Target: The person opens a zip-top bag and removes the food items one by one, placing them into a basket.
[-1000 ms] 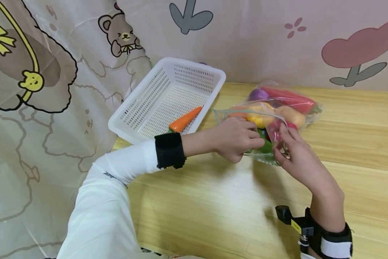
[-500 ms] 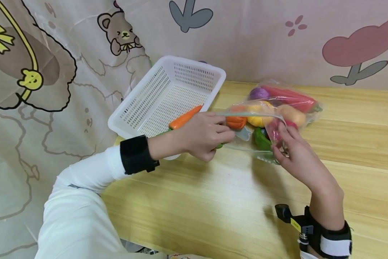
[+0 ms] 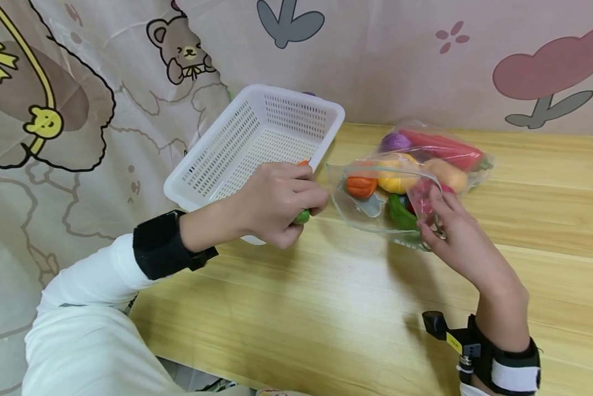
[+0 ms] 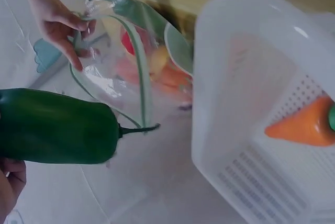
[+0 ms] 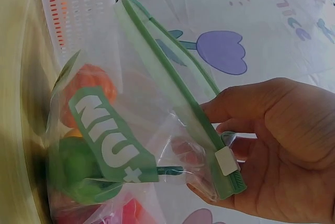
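Observation:
My left hand [image 3: 276, 203] grips a smooth dark green toy vegetable [image 4: 57, 127] with a thin stem. In the head view only its rounded green end shows below the knuckles. This hand is over the near right side of the white basket [image 3: 217, 126]. A toy carrot [image 4: 303, 124] lies inside the basket, mostly covered by the hand in the head view. My right hand [image 3: 455, 236] pinches the edge of a clear zip bag [image 5: 157, 67] near its white slider [image 5: 226, 161], and the bag's mouth gapes toward the left hand.
Inside the bag are an orange toy pumpkin [image 3: 361, 187], a yellow one [image 3: 397, 181], a green pepper [image 3: 400, 213], a potato-like piece [image 3: 445, 175], a long red vegetable [image 3: 445, 148] and a purple round one [image 3: 394, 142]. A patterned cloth [image 3: 375, 66] hangs behind the wooden table [image 3: 326, 319].
My left hand has come out of the bag and moved left to the basket, carrying the green vegetable. My right hand has stayed at the bag's edge.

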Available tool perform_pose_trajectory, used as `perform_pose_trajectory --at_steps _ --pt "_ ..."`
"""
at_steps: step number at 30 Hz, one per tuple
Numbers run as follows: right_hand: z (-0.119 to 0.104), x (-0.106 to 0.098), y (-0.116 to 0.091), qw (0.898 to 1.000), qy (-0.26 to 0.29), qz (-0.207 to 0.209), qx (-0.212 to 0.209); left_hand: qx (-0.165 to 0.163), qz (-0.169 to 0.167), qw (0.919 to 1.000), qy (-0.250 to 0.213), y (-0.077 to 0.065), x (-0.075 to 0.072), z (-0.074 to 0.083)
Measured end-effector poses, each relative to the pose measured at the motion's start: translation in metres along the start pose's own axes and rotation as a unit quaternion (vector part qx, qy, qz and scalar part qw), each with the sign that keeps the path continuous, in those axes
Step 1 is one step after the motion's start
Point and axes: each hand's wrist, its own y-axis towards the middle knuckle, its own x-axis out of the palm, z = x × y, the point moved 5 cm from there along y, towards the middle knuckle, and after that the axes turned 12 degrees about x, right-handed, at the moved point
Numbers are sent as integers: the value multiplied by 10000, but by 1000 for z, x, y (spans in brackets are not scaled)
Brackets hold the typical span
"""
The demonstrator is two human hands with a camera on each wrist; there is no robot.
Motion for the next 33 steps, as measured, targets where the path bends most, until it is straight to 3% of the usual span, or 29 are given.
perform_pose_trajectory --at_steps 2,4,7,9,12,14,16,19,23,26,31,33 --pt "0 0 0 10000 16 -27 54 -448 -638 9970 16 -5 3 -5" --pt "0 0 -1 9999 36 -46 87 -976 -1602 9822 55 -13 11 -11" --pt "-1 0 -1 9999 71 -58 73 -1607 -3155 9351 136 -28 29 -20" --pt "-1 0 -2 10000 60 -54 55 -1881 -3822 9047 105 -38 40 -24" --pt "-2 0 -2 10000 -7 -43 40 -2212 -4344 8731 27 -51 51 -31" --pt "-2 0 -2 10000 -57 -45 40 -2405 -4467 8617 -78 -57 56 -34" --pt "-1 -1 -2 9999 -89 -51 55 -2514 -4517 8560 -123 -61 59 -38" --pt "0 -1 -1 9999 -67 -77 61 -2601 -4407 8589 -218 -63 61 -40" --pt "-3 -2 -1 10000 -87 -40 -4 -2485 -4231 8713 -92 -54 59 -38" --pt "-5 -2 -2 9999 -129 10 -66 -2176 -4052 8879 95 -39 57 -33" --pt "-10 -1 -3 9997 -197 62 -161 -1308 -3393 9312 245 -6 61 -19" --pt "-11 -1 -3 9995 -235 91 -202 -994 -3266 9396 246 8 67 -13"
